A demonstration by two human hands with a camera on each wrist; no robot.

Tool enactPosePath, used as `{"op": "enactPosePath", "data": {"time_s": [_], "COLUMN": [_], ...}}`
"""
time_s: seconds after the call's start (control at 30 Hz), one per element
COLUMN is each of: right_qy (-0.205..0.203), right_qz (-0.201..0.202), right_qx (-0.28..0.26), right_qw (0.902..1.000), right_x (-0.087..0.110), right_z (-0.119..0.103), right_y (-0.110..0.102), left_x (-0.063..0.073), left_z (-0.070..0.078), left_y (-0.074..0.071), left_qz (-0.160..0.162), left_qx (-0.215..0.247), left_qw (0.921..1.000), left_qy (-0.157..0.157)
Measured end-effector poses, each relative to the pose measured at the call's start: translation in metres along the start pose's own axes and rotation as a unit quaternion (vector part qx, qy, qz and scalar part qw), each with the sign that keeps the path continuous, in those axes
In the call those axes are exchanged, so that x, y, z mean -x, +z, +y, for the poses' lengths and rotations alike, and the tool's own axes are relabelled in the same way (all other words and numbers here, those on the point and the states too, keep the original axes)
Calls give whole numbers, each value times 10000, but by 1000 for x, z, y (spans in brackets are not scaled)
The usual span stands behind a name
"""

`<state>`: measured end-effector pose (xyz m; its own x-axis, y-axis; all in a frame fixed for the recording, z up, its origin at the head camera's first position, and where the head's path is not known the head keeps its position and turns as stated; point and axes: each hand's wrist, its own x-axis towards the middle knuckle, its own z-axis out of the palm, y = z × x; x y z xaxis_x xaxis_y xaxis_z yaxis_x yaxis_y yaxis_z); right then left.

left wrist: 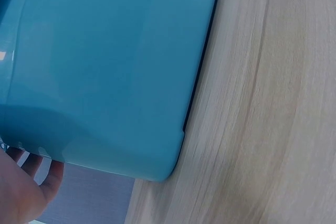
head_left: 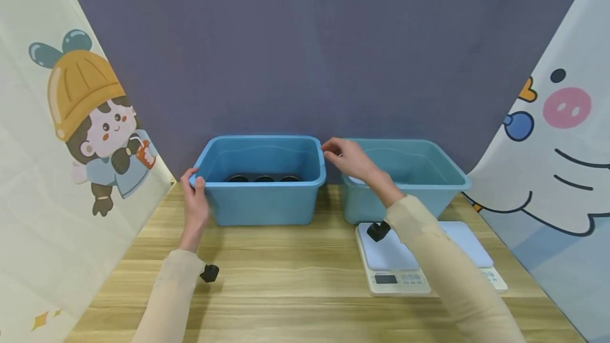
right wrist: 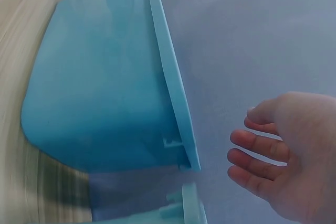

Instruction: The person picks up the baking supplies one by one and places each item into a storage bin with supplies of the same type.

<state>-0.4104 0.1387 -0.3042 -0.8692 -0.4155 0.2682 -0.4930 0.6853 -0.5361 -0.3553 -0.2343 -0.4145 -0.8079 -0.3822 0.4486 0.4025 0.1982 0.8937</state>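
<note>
A blue plastic bin [head_left: 264, 205] stands on the wooden table, with several dark round-topped items [head_left: 263, 179] partly hidden inside behind its front wall. My left hand [head_left: 195, 205] grips its rim at the front left corner; in the left wrist view the fingers [left wrist: 51, 179] hook under the edge. At the opposite side, my right hand [head_left: 352, 160] hovers near the bin's right rim, between it and a second, paler teal bin [head_left: 362, 202]. The right wrist view has that hand's fingers [right wrist: 257, 163] loosely bent and apart from the rim, holding nothing.
Two white kitchen scales, a near one [head_left: 386, 250] and one farther right [head_left: 467, 242], sit in front of the teal bin, under my right forearm. A dark cloth backdrop [head_left: 305, 57] hangs behind both bins. Printed cloths border the table on each side.
</note>
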Motion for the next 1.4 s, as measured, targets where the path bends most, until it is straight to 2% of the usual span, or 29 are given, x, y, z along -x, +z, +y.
{"op": "enactPosePath", "data": {"time_s": [0.53,0.7,0.9,1.23,1.4], "right_qy": [141,290,351,546,770], "right_qz": [111,103,150,230,279], "right_qx": [44,84,149,262,350], "right_qw": [9998,9995,9992,9979,9960], "right_x": [28,39,51,71,81], "right_z": [20,28,36,62,74], "right_y": [-14,-21,-29,-40,-48], "left_x": [1,1,2,3,2], "left_z": [1,0,1,2,2], "left_y": [0,0,0,-1,0], "left_qz": [92,55,164,187,190], "left_qx": [181,165,201,159,70], "left_qw": [9996,9997,9996,9996,9997], "left_qy": [205,170,145,159,121]}}
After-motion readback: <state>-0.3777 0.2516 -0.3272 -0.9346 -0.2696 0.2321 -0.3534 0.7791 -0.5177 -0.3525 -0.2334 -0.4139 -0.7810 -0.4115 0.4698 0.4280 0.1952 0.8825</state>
